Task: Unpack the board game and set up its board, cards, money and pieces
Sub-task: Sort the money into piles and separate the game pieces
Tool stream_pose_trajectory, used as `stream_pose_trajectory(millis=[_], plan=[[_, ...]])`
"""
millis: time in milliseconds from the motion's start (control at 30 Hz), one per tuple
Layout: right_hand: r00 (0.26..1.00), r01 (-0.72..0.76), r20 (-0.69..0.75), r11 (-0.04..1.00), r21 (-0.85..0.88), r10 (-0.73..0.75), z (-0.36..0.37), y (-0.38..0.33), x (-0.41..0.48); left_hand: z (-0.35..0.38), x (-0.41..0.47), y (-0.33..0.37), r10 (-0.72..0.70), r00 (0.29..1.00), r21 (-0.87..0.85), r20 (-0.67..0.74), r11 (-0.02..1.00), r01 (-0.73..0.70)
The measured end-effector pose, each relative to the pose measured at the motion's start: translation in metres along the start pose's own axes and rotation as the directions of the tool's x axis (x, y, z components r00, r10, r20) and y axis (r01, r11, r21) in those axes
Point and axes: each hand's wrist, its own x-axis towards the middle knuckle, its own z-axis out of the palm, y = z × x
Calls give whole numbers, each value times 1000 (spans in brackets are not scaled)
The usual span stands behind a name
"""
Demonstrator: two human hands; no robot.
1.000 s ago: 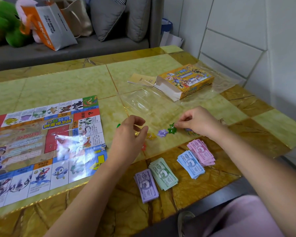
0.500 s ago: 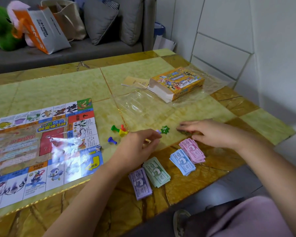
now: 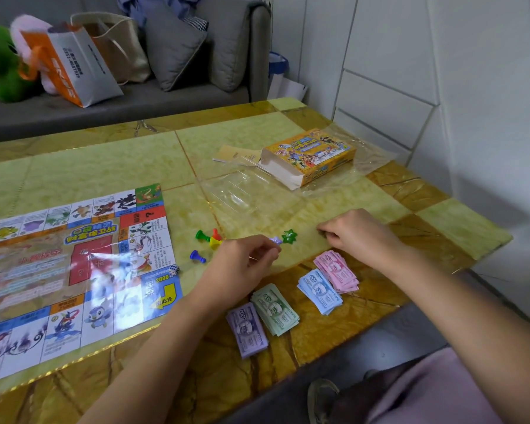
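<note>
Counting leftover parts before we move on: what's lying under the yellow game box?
The game box sits on a clear plastic sheet spread over the table, with a beige paper beside its white end. Whatever lies directly beneath the box is hidden.

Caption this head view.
Left hand and right hand flank green plastic star token beside printed game board and paper money stacks.

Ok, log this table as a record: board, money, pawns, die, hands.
board: glossy printed paper game board, flat, left
money: paper notes; purple stack, green stack, blue stack, pink stack
pawns: plastic; green pawn, red pawn, yellow pawn clustered; blue pawn apart
die: white die at board's right edge
hands: left hand at small purple token; right hand curled; grips unclear
</note>
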Motion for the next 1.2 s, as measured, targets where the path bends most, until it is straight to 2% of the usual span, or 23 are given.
stream_pose_trajectory(millis=[200,300,367,400,467,533,600,733,900,1000,1100,1200], plan=[[993,-81,-81,992,94,89,10,1,3,-1,2,0,-147,979,-149,-143,981,125],[973,-98,-198,987,131,122,7,-2,6,-2,4,2,-260,961,-363,-96,908,210],[929,-18,-359,977,211,94,-2,-12,6,-5,5,5,-328,944,-556,28,780,287],[895,52,-441,969,243,63,-7,-19,5,-6,5,7,-346,931,-646,119,685,337],[824,200,-567,941,273,-11,-15,-40,1,-6,6,12,-335,882,-786,330,420,454],[778,323,-622,904,279,-86,-19,-62,-3,-3,7,17,-281,825,-823,491,162,545],[745,419,-642,876,237,-183,-18,-77,-5,-2,7,21,-228,816,-836,531,19,549],[742,493,-602,848,193,-295,-10,-83,-2,-8,9,20,-196,864,-883,465,-175,436],[745,515,-586,834,198,-321,-4,-82,6,-11,9,20,-224,867,-885,446,-256,389],[770,507,-567,819,268,-291,-4,-84,7,-15,11,17,-251,865,-880,435,-321,349],[814,468,-547,779,418,-196,-8,-84,6,-18,12,15,-286,852,-886,439,-295,357],[865,350,-502,711,609,4,-18,-78,5,-22,12,16,-321,832,-891,452,-208,404]])
